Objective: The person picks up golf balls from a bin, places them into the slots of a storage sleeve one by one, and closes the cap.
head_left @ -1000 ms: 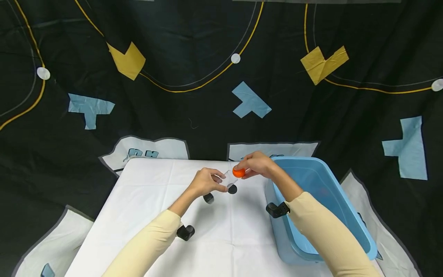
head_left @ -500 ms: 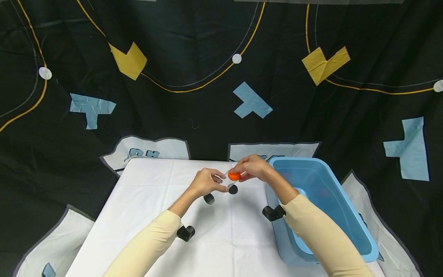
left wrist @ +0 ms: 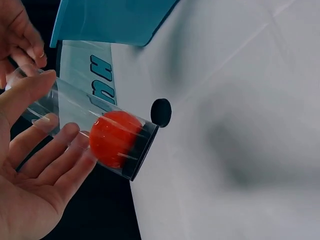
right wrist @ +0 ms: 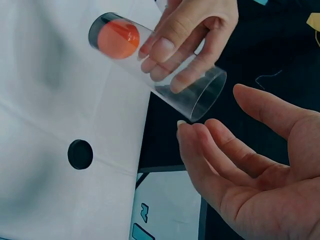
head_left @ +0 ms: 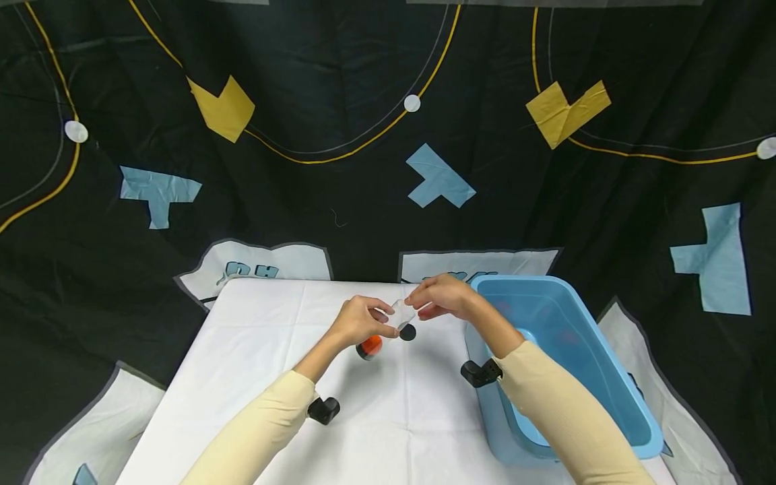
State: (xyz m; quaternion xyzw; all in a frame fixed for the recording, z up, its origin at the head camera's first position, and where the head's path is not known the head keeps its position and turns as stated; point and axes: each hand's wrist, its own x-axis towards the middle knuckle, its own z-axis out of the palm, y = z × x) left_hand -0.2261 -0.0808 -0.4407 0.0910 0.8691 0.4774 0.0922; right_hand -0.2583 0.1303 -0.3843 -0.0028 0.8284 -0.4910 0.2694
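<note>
My left hand [head_left: 358, 320] grips a clear plastic tube [right wrist: 210, 95] around its side, holding it tilted above the table. An orange ball [left wrist: 116, 139] lies inside the tube, against its black lower end [left wrist: 139, 155]. Right at the tube's open upper mouth is my right hand [head_left: 445, 294], its fingers loosely bent and nothing between them. A round black cap [right wrist: 80, 154] lies flat on the white cloth, below the hands in the head view.
A blue plastic bin [head_left: 527, 281] stands at the table's right side, under my right forearm. The white-covered table [head_left: 364, 438] ends just beyond my hands. Behind it hangs a black cloth [head_left: 303, 202] with coloured tape shapes.
My right hand held the orange ball and brought it left to the tube's mouth. It let go, and the ball dropped down the tube to the black end. My left hand stayed in place.
</note>
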